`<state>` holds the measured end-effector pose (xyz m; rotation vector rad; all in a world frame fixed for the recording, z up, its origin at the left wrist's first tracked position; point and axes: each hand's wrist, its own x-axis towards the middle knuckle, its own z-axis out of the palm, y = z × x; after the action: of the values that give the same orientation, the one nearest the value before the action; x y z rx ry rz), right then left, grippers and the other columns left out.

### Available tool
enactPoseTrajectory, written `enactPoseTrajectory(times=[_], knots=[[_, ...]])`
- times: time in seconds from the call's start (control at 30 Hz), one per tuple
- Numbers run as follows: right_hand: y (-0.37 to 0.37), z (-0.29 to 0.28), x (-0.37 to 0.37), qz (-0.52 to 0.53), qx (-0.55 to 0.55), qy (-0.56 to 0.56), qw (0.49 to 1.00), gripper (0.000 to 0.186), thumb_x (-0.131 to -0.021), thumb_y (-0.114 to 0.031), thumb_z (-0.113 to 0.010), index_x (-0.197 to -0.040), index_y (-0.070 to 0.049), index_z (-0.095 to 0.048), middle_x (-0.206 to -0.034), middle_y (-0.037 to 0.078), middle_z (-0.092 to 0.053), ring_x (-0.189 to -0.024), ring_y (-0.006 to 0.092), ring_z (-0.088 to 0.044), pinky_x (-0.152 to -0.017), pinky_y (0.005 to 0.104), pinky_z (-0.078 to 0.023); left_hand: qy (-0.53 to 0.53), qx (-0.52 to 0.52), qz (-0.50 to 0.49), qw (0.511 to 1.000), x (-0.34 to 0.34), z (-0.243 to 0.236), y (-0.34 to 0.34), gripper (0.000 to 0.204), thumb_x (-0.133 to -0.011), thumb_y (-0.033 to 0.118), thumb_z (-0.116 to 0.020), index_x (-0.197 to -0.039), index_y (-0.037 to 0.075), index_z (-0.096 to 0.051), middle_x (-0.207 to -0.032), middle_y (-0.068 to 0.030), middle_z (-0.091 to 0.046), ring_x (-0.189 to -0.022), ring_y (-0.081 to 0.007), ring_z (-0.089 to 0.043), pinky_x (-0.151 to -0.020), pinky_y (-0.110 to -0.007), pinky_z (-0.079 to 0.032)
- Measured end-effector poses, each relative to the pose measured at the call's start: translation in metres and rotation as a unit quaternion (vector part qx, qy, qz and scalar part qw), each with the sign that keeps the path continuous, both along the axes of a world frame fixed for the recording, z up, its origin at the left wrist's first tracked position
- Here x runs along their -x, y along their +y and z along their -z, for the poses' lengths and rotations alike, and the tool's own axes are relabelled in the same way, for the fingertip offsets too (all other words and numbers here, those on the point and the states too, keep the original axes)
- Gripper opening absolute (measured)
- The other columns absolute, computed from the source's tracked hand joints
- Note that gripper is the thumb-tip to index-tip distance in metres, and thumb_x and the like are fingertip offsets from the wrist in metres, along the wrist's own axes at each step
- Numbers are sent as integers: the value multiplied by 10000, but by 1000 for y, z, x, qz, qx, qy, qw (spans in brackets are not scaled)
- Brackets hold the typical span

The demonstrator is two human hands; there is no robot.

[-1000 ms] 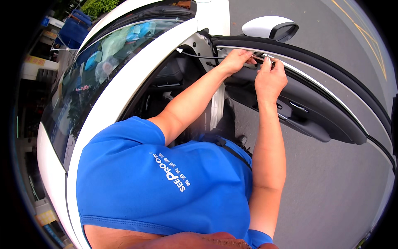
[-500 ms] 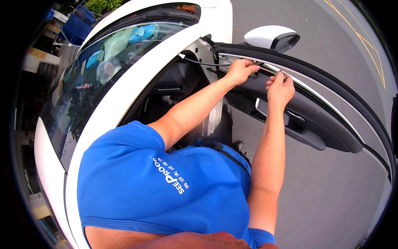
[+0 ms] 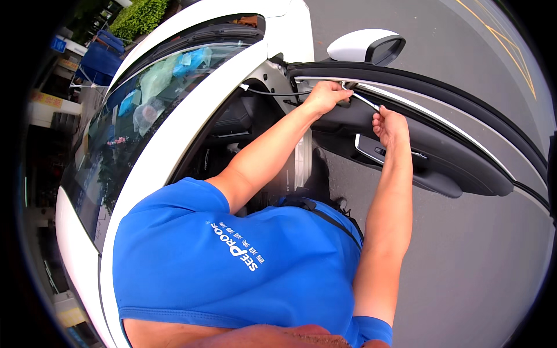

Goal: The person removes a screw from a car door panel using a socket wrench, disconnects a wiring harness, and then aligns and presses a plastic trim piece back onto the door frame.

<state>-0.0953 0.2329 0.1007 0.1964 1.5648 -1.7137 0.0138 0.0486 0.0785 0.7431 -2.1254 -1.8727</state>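
Observation:
My left hand (image 3: 326,97) is closed in a pinch at the front upper edge of an open car door, beside the window line. A thin pale strip (image 3: 364,101) runs slantwise from its fingertips to my right hand (image 3: 391,125), which pinches the other end with curled fingers. What the strip is I cannot make out. Both hands are over the black inner door panel (image 3: 464,162). A dark cable (image 3: 275,93) with a white end (image 3: 244,87) stretches from the door frame and passes behind my left hand.
The white side mirror (image 3: 357,45) stands out beyond the door. To my left is the white car body (image 3: 156,151), with bundled plastic covering behind the windshield (image 3: 156,81). A door pull (image 3: 364,149) sits below my hands. Grey pavement (image 3: 464,261) surrounds the door.
My right hand has moved away from my left, toward the rear of the door, and the pale strip now shows between them. My left hand stays at the same door spot; the view has shifted slightly.

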Motion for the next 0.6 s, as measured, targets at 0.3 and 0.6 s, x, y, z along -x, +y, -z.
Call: enactPoseTrajectory(times=[0.3, 0.6], knots=[[12, -1, 6, -6, 2, 16, 1000, 167, -959, -138, -566, -843, -20, -586, -670, 47, -580, -523, 118, -533, -426, 238, -417, -13, -43, 62, 997, 3, 7, -9, 311, -912, 292, -670, -924, -15, -720, -882, -90, -719, -826, -152, -623, -813, -290, -479], [-1, -27, -56, 108, -1, 180, 978, 220, -952, -156, -588, -911, 56, -628, -699, 90, -634, -505, 118, -563, -431, 246, -439, 20, -32, 59, 998, -1, 6, -7, 307, -975, 261, -580, -916, -12, -708, -882, -91, -717, -851, -150, -624, -839, -304, -481]])
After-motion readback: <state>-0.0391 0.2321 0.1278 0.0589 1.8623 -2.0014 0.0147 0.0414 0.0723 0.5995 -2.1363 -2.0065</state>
